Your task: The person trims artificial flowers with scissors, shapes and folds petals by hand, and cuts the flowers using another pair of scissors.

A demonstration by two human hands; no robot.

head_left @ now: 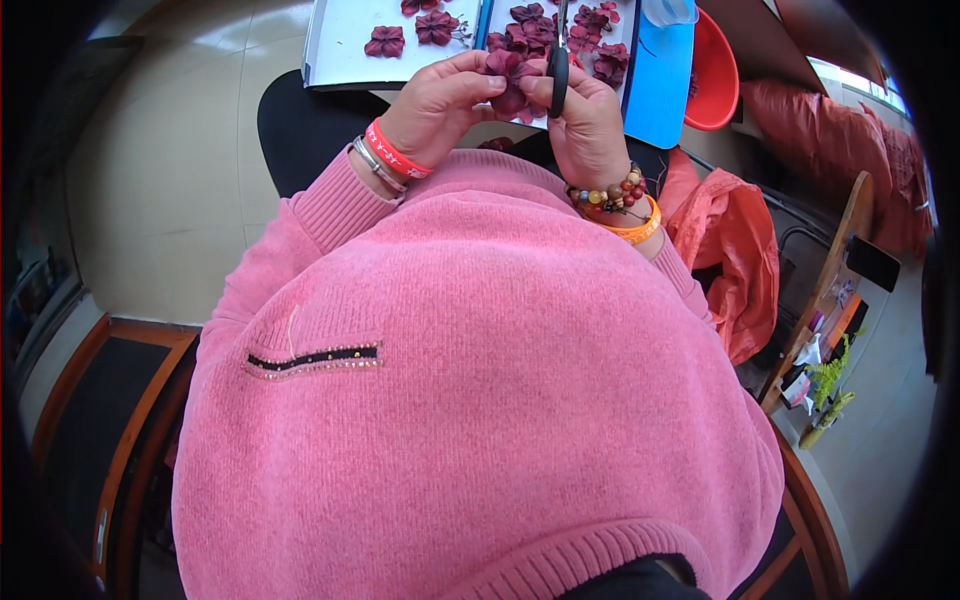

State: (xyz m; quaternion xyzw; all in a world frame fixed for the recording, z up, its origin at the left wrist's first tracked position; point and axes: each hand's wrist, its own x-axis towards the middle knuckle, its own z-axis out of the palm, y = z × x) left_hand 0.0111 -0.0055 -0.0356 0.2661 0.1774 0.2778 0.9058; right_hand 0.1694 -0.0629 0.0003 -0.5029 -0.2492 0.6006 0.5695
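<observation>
My left hand [440,105] pinches a dark red artificial flower [510,78] between thumb and fingertips. Close beside it, my right hand [590,125] is closed around the black handle of a pair of scissors [558,85], whose blades point away from me. The right fingertips also meet the flower's right edge. Several similar loose dark red flowers [526,36] lie just beyond my hands, and others, such as one flower [384,41], rest on the white tray [340,65] at left.
A blue board [662,95] lies at right with a clear plastic container [670,12] on it. Beyond it stands a red basin [715,75]. A reddish plastic bag [735,265] hangs by my right arm. Further right, a wooden surface [835,260] holds a phone [873,263] and small items.
</observation>
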